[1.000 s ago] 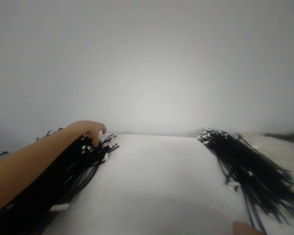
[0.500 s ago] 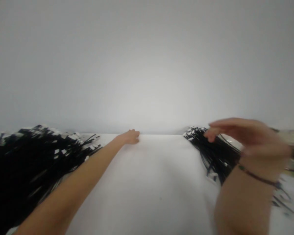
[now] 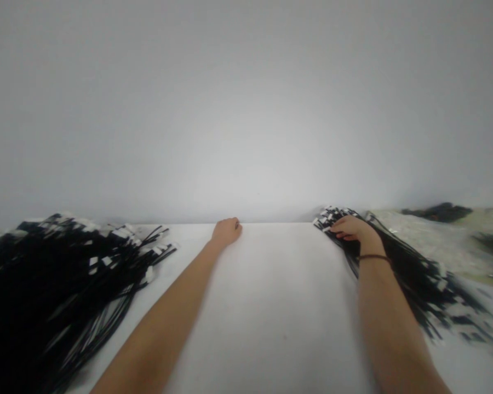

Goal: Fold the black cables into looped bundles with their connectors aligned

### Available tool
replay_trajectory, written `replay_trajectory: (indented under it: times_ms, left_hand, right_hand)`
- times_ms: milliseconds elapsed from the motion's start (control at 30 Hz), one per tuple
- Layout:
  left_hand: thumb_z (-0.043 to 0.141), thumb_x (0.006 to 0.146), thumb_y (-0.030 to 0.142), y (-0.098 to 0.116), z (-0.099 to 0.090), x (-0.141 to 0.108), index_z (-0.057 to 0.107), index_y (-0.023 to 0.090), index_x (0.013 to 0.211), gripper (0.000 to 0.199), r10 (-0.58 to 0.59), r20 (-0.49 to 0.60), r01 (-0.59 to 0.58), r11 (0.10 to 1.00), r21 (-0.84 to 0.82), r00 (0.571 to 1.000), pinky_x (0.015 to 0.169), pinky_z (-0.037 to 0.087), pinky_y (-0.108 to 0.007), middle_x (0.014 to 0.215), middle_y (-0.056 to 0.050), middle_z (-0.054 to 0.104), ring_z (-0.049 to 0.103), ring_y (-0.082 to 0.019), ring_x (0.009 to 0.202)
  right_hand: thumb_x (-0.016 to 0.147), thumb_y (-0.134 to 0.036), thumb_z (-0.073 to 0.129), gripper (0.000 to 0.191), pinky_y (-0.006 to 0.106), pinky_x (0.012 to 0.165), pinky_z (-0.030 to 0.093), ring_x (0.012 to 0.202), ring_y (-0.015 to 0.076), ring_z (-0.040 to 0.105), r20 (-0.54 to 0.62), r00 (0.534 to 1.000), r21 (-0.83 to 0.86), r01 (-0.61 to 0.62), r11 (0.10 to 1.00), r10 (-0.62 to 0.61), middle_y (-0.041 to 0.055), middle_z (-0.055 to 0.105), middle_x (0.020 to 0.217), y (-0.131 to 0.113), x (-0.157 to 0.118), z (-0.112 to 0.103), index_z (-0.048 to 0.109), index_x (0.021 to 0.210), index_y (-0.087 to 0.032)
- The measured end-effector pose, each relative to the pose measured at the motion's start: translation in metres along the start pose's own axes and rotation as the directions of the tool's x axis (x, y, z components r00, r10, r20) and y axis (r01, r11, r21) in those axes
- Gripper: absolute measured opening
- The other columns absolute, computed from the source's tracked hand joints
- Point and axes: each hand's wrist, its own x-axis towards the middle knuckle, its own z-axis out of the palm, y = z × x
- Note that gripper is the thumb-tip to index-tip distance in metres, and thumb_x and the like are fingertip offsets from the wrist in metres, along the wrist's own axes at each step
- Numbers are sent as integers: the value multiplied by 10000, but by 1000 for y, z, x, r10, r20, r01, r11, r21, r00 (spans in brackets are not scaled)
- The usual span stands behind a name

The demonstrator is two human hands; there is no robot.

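Observation:
My left hand (image 3: 227,231) is closed in a fist at the back of the white table, close to the wall; whatever its fingers may hold is hidden. Out to the right, my right hand (image 3: 351,227) rests on a bundle of black cables (image 3: 414,273) with white connectors at their ends. Its fingers are bent around the near side of the bundle, close to the connector ends (image 3: 325,218), and appear to grip some cables. A brown cord bracelet circles that wrist.
A much larger heap of black cables (image 3: 45,290) with white tags or connectors covers the left side of the table (image 3: 271,306). Clear plastic bags (image 3: 423,241) with dark contents lie at the far right. A pale wall (image 3: 246,109) rises behind the table.
My right hand has moved forward and left, down onto the right-hand cable bundle. My left hand has stayed near the back edge, its fingers now curled into a fist.

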Motion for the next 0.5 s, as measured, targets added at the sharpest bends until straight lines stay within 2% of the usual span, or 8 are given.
replay_trajectory:
  times_ms: [167, 300, 400, 500]
  left_hand:
    - [290, 789, 290, 4, -1, -1, 554, 140, 895, 322, 2, 8, -2, 999, 47, 1000, 717, 384, -299, 891, -97, 610, 554, -205, 830]
    - [291, 790, 296, 4, -2, -2, 551, 143, 903, 321, -8, 20, 7, 999, 42, 1000, 734, 377, -294, 903, -91, 606, 545, -198, 851]
    - [289, 793, 294, 3, -2, -2, 550, 140, 911, 325, 0, 14, 0, 1000, 27, 1000, 745, 374, -304, 913, -98, 603, 543, -206, 859]
    - [291, 796, 293, 4, -2, -2, 551, 139, 920, 327, -3, 16, 3, 1000, 0, 1000, 752, 373, -317, 918, -108, 602, 543, -216, 864]
  right_hand:
    - [576, -188, 608, 146, 190, 429, 357, 549, 116, 516, -28, 996, -205, 72, 976, -79, 36, 574, 636, -1, 5, 2, 610, 714, -140]
    - [574, -171, 586, 79, 215, 420, 348, 495, 121, 486, -21, 995, -338, 83, 937, -96, 47, 552, 581, -6, 6, 11, 593, 629, -115]
    - [613, -194, 558, 69, 217, 428, 362, 507, 126, 499, 5, 995, -278, 93, 956, -95, 56, 562, 589, -11, 0, 6, 578, 635, -132]
    - [644, -205, 537, 71, 207, 433, 368, 513, 120, 506, -49, 989, -176, 128, 976, -139, 50, 560, 581, -14, -19, -18, 564, 657, -141]
